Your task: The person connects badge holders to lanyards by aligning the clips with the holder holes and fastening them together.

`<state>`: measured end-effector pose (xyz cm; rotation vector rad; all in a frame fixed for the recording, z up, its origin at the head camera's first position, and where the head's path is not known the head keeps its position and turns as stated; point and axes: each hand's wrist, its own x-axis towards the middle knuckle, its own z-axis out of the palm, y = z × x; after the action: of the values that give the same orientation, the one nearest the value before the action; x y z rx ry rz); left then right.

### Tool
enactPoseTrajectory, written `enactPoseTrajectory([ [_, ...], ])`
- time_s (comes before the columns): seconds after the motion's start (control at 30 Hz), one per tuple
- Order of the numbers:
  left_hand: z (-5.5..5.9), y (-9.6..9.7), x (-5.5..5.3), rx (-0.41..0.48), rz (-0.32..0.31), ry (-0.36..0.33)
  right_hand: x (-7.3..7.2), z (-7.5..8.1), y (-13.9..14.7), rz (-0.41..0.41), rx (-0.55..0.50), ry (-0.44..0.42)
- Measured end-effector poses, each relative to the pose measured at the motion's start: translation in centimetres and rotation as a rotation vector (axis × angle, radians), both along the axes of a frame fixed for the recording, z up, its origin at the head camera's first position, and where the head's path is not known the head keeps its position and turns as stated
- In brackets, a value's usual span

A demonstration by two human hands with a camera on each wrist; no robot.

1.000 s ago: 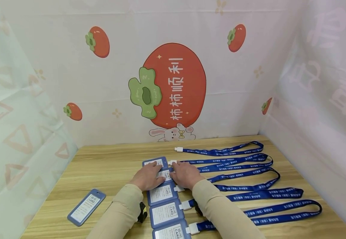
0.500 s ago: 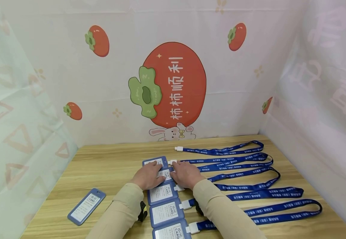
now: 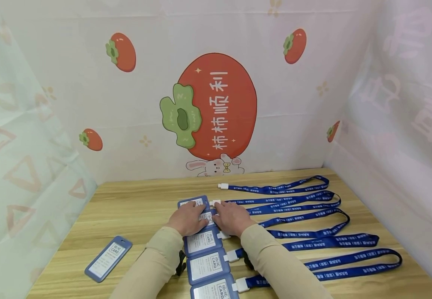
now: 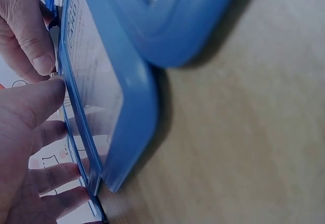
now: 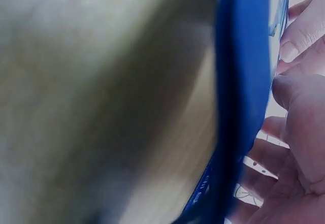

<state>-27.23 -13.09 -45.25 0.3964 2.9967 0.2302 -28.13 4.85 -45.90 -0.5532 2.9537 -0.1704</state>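
Left grip (image 3: pixel 187 219) rests over the far end of a column of blue, rectangular, clear-windowed plastic card holders (image 3: pixel 202 242), its fingers extended and apart, thumb lying on the second holder from the far end. Right grip (image 3: pixel 233 218) faces it across the column, fingers likewise apart and relaxed rather than clamped, their tips at the small white plastic clip (image 3: pixel 215 203) beside the farthest holder; whether its thumb presses anything cannot be told. Five holders show in the column, edge against edge, and white-lettered flat blue fabric lanyards (image 3: pixel 335 242) run off to the right over the pale wood-grain tabletop (image 3: pixel 141 201). One separate blue plastic card holder (image 3: pixel 108 258) lies at a slant, left of the beige left sleeve (image 3: pixel 148 265), with no lanyard at its slot. The farthest lanyard's white plastic end clip (image 3: pixel 223 186) sits beyond the column, next to no holder. Judging by this, the step in hand is squaring up the column; the next move seems to call for lifting both hands clear, then bringing the separate holder to that spare clip, slotted end turned rightward.
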Motion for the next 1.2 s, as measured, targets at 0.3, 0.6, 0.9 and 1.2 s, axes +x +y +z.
enactPoseTrajectory([
  [0.3,0.18,0.12,0.23,0.027,-0.004,-0.013,-0.19,0.09,0.04,-0.028,-0.020,-0.032],
  [0.6,0.18,0.14,0.26,0.031,-0.012,-0.014,-0.02,0.13,0.04,-0.044,-0.041,-0.024],
  [0.9,0.05,0.15,0.26,0.026,-0.014,-0.007,0.12,-0.16,0.01,-0.024,-0.009,-0.004],
  [1.2,0.40,0.14,0.43,0.019,-0.004,-0.016,0.29,0.01,-0.02,0.012,0.006,0.003],
])
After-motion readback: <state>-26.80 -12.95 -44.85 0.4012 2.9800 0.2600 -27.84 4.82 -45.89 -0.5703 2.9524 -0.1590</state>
